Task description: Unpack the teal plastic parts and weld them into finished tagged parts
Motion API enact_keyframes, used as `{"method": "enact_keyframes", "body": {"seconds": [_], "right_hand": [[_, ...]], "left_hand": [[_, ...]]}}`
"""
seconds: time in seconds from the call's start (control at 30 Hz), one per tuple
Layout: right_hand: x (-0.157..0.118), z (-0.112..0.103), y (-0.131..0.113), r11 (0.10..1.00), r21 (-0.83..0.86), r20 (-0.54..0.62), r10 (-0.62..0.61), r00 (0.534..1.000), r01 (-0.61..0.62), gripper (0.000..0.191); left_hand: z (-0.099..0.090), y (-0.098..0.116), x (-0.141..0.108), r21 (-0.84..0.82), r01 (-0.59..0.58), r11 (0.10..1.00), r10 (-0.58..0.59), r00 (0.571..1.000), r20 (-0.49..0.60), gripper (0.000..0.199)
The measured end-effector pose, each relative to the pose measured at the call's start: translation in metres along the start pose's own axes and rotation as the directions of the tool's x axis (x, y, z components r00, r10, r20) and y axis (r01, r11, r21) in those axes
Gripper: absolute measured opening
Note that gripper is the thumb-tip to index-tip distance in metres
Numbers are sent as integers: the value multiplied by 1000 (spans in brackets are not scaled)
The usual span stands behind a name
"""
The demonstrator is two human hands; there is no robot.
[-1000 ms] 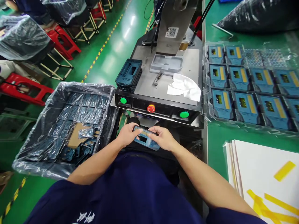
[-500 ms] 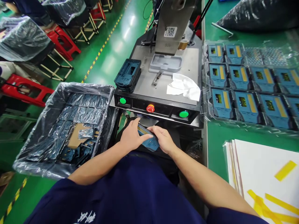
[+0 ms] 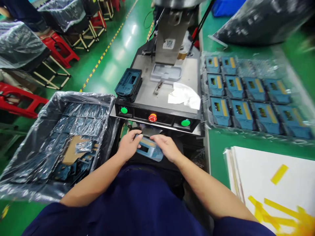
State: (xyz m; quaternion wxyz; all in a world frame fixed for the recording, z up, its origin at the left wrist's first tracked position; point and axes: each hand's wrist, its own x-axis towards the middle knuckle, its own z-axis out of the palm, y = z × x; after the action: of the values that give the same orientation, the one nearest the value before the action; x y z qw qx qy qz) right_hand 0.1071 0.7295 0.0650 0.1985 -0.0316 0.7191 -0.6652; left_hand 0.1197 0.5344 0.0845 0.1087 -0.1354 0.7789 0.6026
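Observation:
Between my two hands, in front of the machine's front panel, is a blue plastic housing (image 3: 150,151) with a dark rectangular window and a yellowish strip. My left hand (image 3: 130,144) grips its left end, thumb on the face. My right hand (image 3: 167,147) closes on its right end, fingers along the upper edge. Above it, the press machine (image 3: 144,85) carries a pale grey fixture (image 3: 166,72) with nothing in it. A stack of dark blue housings (image 3: 128,84) rests on the machine's left side, and a crumpled white cloth (image 3: 184,96) lies at its right.
The front panel has green buttons (image 3: 185,123) and a red stop button (image 3: 152,117). At left stands a plastic-lined bin (image 3: 57,98) of bagged blue parts. On the right, a clear tray (image 3: 214,128) holds several housings, near white sheets (image 3: 256,170) with yellow tape strips (image 3: 279,174).
The housing has turned so that its face and window show more fully. My left hand's thumb has drawn back toward the left end. The whole view has shifted slightly.

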Motion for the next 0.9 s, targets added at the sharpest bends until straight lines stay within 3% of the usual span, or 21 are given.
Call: {"method": "enact_keyframes", "body": {"seconds": [0.07, 0.17, 0.3, 0.43, 0.53, 0.63, 0.7, 0.77, 0.9], "right_hand": [[-5, -9, -13, 948, -254, 89, -175, 981, 192, 51], [-16, -20, -34, 745, -534, 269, -299, 916, 400, 76], [-30, -28, -53, 524, -725, 327, -310, 893, 448, 84], [-34, -55, -66, 458, -745, 283, -443, 851, 486, 80], [-25, -100, -76, 471, -778, 83, -579, 811, 416, 72], [-4, -162, -82, 517, -837, -261, -665, 700, 180, 64], [14, -209, -81, 574, -818, -477, -650, 591, -29, 65], [33, -254, -79, 612, -767, -616, -619, 487, -194, 68], [68, -325, -78, 680, -600, -798, -474, 371, -421, 73]], "left_hand": [[-1, 2, -1, -125, 23, 992, -30, 998, -54, 48], [-4, 6, 0, -306, 82, 948, -128, 983, -132, 57], [-2, 13, 5, -438, 200, 876, -247, 968, -51, 61], [3, 17, 5, -459, 196, 867, -208, 978, 23, 63], [4, 14, 6, -418, 192, 888, -198, 980, 29, 60], [2, 7, 9, -378, 229, 897, -230, 972, 43, 59], [1, 2, 11, -366, 252, 896, -255, 966, 39, 62], [2, -2, 13, -352, 271, 896, -279, 960, 28, 65], [6, -7, 19, -293, 293, 910, -304, 953, 7, 72]]}}
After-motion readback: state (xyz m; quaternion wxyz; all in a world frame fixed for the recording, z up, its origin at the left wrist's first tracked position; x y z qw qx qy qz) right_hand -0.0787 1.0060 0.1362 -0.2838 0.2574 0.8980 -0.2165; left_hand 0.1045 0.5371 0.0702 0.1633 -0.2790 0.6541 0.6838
